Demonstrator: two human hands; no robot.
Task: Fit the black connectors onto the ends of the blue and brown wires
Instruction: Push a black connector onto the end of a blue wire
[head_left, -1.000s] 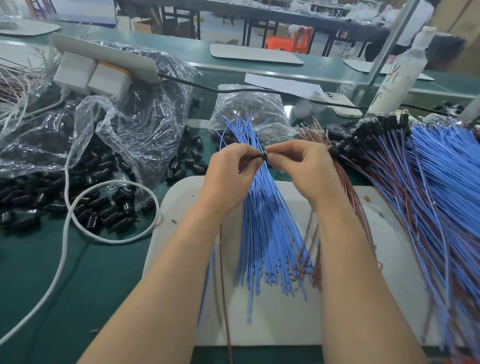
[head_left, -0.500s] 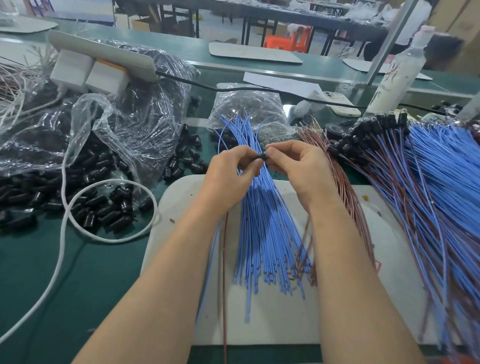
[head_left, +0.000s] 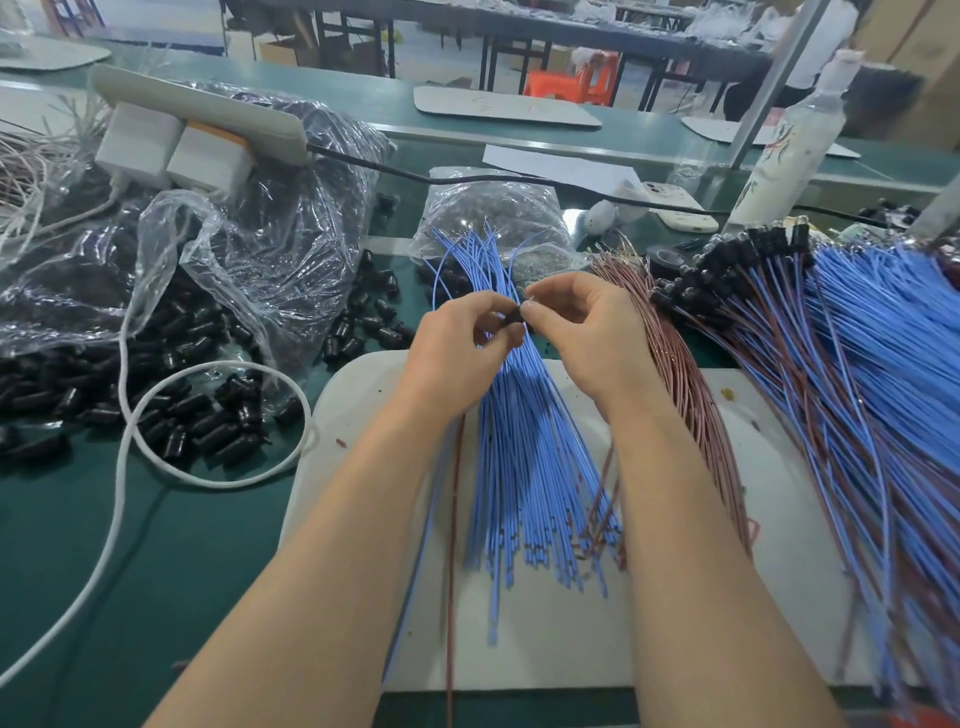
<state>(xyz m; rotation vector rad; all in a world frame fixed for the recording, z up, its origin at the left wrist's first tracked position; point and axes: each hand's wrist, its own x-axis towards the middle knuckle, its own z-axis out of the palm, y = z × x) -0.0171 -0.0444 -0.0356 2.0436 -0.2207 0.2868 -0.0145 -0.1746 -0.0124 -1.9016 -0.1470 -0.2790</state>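
The work is judged to be well under way but far from finished. Toward the right edge of the counter (head_left: 156, 545) a thick finished bundle (head_left: 857, 364) of blue and brown wires is laid, its far ends already capped with black housings (head_left: 737, 260). On the white mat (head_left: 545, 649) at the near edge, a fan of bare blue wires (head_left: 524, 457) and a thinner sheaf of brown wires (head_left: 680, 374) are left to be fitted. A large stock of loose connectors (head_left: 197, 415) is spilled toward the left edge from a crumpled clear plastic bag (head_left: 249, 249).

One black connector (head_left: 515, 315) is pinched above the blue fan between the curled fingertips of the left hand (head_left: 457, 343) and the right hand (head_left: 587, 332). Whether a wire end is already seated in it cannot be told, since the fingers hide the joint.

The connectors are seen as small, glossy, barrel-shaped plastic pieces. The wires are thin, smooth-sheathed and springy, and they splay rather than lie straight. The mat is matt, flat and round-cornered; the counter is covered in dull green.
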